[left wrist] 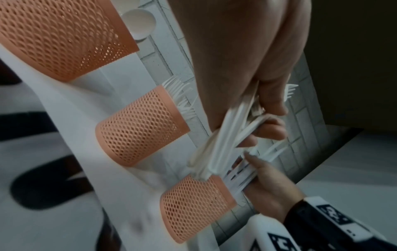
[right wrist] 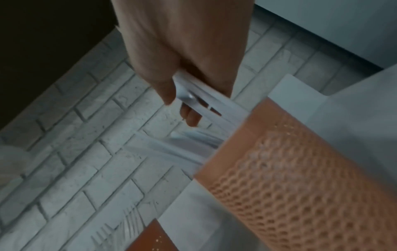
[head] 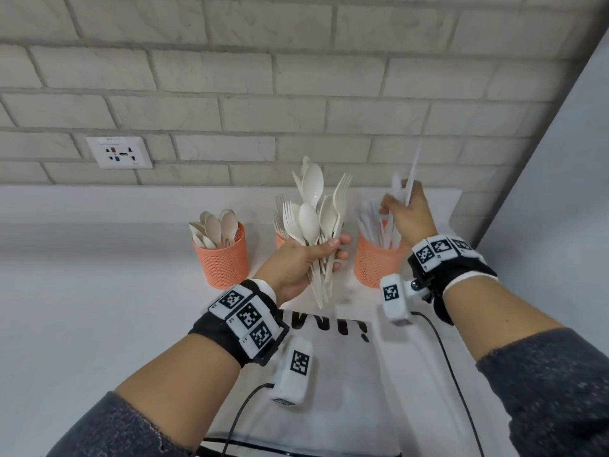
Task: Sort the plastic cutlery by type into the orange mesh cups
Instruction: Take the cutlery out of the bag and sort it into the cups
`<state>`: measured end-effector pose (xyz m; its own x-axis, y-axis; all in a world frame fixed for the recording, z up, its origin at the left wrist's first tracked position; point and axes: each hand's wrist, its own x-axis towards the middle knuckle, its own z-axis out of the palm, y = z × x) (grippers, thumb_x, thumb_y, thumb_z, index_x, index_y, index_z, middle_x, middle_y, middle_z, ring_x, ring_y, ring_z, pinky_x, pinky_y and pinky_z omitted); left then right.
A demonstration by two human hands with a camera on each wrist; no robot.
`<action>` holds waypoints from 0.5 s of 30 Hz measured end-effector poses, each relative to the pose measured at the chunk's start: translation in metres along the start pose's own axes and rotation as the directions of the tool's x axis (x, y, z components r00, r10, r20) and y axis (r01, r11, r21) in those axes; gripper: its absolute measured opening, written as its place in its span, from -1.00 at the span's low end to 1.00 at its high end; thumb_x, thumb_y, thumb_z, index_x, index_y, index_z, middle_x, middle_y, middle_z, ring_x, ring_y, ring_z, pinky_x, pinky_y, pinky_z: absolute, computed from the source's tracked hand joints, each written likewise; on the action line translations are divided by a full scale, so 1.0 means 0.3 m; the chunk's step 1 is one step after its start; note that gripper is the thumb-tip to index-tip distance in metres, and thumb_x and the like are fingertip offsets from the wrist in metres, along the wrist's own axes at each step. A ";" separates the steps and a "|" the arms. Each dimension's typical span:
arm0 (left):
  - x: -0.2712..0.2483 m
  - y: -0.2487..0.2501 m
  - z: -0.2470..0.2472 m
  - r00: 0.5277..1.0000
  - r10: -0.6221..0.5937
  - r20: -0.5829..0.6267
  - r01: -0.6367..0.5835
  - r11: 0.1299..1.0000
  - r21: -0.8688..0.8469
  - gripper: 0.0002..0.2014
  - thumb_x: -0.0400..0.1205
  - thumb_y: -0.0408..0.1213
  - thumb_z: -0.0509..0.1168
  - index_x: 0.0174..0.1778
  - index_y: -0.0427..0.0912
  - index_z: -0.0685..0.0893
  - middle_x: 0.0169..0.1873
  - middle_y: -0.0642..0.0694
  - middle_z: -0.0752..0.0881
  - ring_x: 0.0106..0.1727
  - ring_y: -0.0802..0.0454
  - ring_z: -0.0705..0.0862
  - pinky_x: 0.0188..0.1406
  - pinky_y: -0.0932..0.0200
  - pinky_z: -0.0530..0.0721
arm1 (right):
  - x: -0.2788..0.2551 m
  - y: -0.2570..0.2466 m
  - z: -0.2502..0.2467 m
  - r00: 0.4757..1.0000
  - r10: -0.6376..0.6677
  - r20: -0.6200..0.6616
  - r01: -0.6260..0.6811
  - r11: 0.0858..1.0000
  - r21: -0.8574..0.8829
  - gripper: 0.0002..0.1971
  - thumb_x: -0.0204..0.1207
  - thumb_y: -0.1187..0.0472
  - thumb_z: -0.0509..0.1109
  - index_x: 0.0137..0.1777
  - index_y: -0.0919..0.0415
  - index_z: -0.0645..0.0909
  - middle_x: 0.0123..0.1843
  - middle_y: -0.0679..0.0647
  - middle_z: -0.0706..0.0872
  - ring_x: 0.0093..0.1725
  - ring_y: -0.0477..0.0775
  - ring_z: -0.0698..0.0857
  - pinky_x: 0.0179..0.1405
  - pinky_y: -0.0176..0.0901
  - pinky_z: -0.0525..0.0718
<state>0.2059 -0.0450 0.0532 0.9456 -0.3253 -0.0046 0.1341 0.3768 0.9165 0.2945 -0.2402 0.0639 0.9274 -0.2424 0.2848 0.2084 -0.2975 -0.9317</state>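
Observation:
Three orange mesh cups stand in a row on the white counter. The left cup (head: 224, 258) holds spoons. The middle cup (head: 280, 240), with forks in it, is mostly hidden behind my left hand (head: 329, 255). That hand grips a mixed bundle of spoons and forks (head: 316, 212) by the handles, upright in front of the middle cup. My right hand (head: 400, 206) pinches a few white knives (head: 410, 179) above the right cup (head: 375, 262), which holds knives. The right wrist view shows the knives (right wrist: 199, 98) between my thumb and fingers, just over the cup's rim (right wrist: 253, 118).
A brick wall with a socket plate (head: 119, 152) runs behind the cups. A white panel (head: 560, 153) closes the right side. A white sheet with black lettering (head: 346, 357) lies on the counter in front of me, under my wrists.

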 end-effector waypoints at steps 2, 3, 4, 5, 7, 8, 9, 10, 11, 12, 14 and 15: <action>-0.005 0.001 -0.009 1.000 -0.002 0.013 0.002 0.999 0.036 -0.83 0.62 -0.50 0.21 -0.01 -0.19 0.65 -0.22 0.00 0.80 -0.28 0.10 0.72 -0.24 0.21 0.70 | 0.002 0.041 0.006 0.996 0.089 0.028 -0.085 0.990 -0.110 -0.75 0.57 0.26 0.27 0.23 0.21 0.42 -0.04 0.18 0.66 -0.22 0.00 0.65 0.01 -0.08 0.61; -0.007 0.001 -0.013 1.000 -0.002 0.017 0.001 0.999 0.053 -0.83 0.63 -0.50 0.21 -0.04 -0.18 0.66 -0.24 0.01 0.80 -0.30 0.10 0.72 -0.23 0.22 0.69 | 0.004 0.052 0.008 0.993 0.112 0.037 -0.106 0.984 -0.143 -0.71 0.58 0.23 0.28 0.28 0.21 0.44 0.08 0.20 0.65 -0.11 0.06 0.64 0.03 -0.13 0.57; -0.010 0.000 -0.016 1.000 -0.003 0.018 0.001 0.998 0.066 -0.83 0.63 -0.50 0.21 -0.08 -0.18 0.66 -0.25 0.01 0.80 -0.31 0.11 0.70 -0.22 0.21 0.68 | 0.003 0.055 0.011 0.992 0.115 0.045 -0.107 0.983 -0.153 -0.67 0.57 0.21 0.30 0.32 0.21 0.44 0.16 0.19 0.60 0.01 0.09 0.62 0.04 -0.18 0.52; -0.012 -0.001 -0.019 1.000 -0.002 0.019 0.001 0.997 0.075 -0.82 0.63 -0.50 0.22 -0.11 -0.17 0.68 -0.25 0.00 0.79 -0.31 0.11 0.69 -0.20 0.21 0.67 | -0.001 0.050 0.013 0.994 0.098 0.049 -0.089 0.985 -0.151 -0.62 0.56 0.20 0.34 0.35 0.19 0.43 0.19 0.17 0.55 0.09 0.08 0.58 0.08 -0.22 0.47; -0.013 -0.001 -0.024 1.000 0.003 0.020 -0.004 0.997 0.075 -0.82 0.62 -0.49 0.23 -0.12 -0.17 0.69 -0.25 -0.02 0.77 -0.32 0.11 0.67 -0.20 0.20 0.66 | -0.008 0.026 0.016 0.996 -0.085 -0.013 0.082 0.982 -0.173 -0.47 0.47 0.18 0.45 0.41 0.20 0.39 0.23 0.18 0.51 0.19 0.04 0.51 0.21 -0.19 0.44; -0.012 -0.001 -0.025 1.000 0.005 0.018 -0.006 0.998 0.062 -0.83 0.62 -0.50 0.23 -0.08 -0.18 0.67 -0.25 -0.03 0.76 -0.33 0.11 0.67 -0.21 0.19 0.65 | -0.015 0.003 0.017 0.970 -0.232 -0.067 0.214 0.955 -0.205 -0.42 0.43 0.18 0.49 0.41 0.24 0.39 0.23 0.18 0.51 0.21 0.03 0.49 0.26 -0.18 0.43; -0.010 0.001 -0.027 1.000 0.006 0.012 -0.006 0.999 0.042 -0.84 0.62 -0.50 0.22 -0.04 -0.19 0.66 -0.24 -0.03 0.76 -0.33 0.10 0.67 -0.22 0.18 0.65 | -0.025 -0.023 0.020 0.922 -0.371 -0.110 0.340 0.912 -0.229 -0.42 0.40 0.17 0.51 0.39 0.28 0.42 0.18 0.15 0.51 0.20 0.02 0.49 0.26 -0.21 0.43; -0.007 0.003 -0.028 1.000 0.004 0.002 -0.004 1.000 0.018 -0.85 0.62 -0.49 0.22 -0.02 -0.21 0.64 -0.24 -0.04 0.77 -0.33 0.10 0.67 -0.23 0.18 0.66 | -0.043 -0.056 0.028 0.872 -0.473 -0.127 0.438 0.869 -0.231 -0.48 0.40 0.17 0.49 0.33 0.30 0.47 0.12 0.09 0.50 0.14 -0.01 0.50 0.19 -0.30 0.44; -0.003 0.005 -0.029 1.000 -0.001 -0.009 0.001 1.000 -0.006 -0.85 0.63 -0.49 0.21 0.00 -0.22 0.64 -0.23 -0.05 0.77 -0.32 0.10 0.67 -0.23 0.18 0.65 | -0.062 -0.086 0.039 0.848 -0.520 -0.101 0.495 0.846 -0.200 -0.57 0.41 0.17 0.47 0.25 0.30 0.54 0.05 0.05 0.51 0.05 -0.07 0.52 0.09 -0.40 0.45; -0.001 0.009 -0.029 1.000 -0.007 -0.018 0.007 1.000 -0.030 -0.86 0.63 -0.47 0.21 0.01 -0.22 0.63 -0.22 -0.05 0.78 -0.32 0.10 0.68 -0.23 0.18 0.65 | -0.088 -0.120 0.053 0.854 -0.520 -0.033 0.511 0.849 -0.135 -0.67 0.43 0.16 0.45 0.15 0.29 0.61 -0.01 0.02 0.55 -0.05 -0.15 0.55 -0.02 -0.49 0.45; 0.002 0.015 -0.027 1.000 -0.013 -0.027 0.011 0.998 -0.064 -0.86 0.63 -0.44 0.21 0.04 -0.23 0.63 -0.20 -0.07 0.79 -0.32 0.09 0.69 -0.24 0.18 0.64 | -0.142 -0.170 0.083 0.887 -0.398 0.235 0.410 0.912 -0.003 -0.81 0.49 0.17 0.44 0.00 0.28 0.69 -0.16 0.00 0.65 -0.23 -0.31 0.58 -0.18 -0.52 0.49; 0.002 0.016 -0.026 0.999 -0.011 -0.031 0.009 0.998 -0.064 -0.86 0.63 -0.42 0.21 0.05 -0.24 0.63 -0.20 -0.07 0.79 -0.32 0.09 0.70 -0.24 0.17 0.64 | -0.164 -0.181 0.098 0.873 -0.316 0.372 0.329 0.944 0.029 -0.83 0.50 0.19 0.43 -0.01 0.29 0.70 -0.21 0.00 0.68 -0.28 -0.31 0.60 -0.21 -0.49 0.52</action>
<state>0.2094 -0.0365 0.0546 0.9527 -0.3026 -0.0273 0.1616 0.4284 0.8890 0.2467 -0.1850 0.0937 0.8590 0.2265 0.4591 0.5112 -0.3333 -0.7922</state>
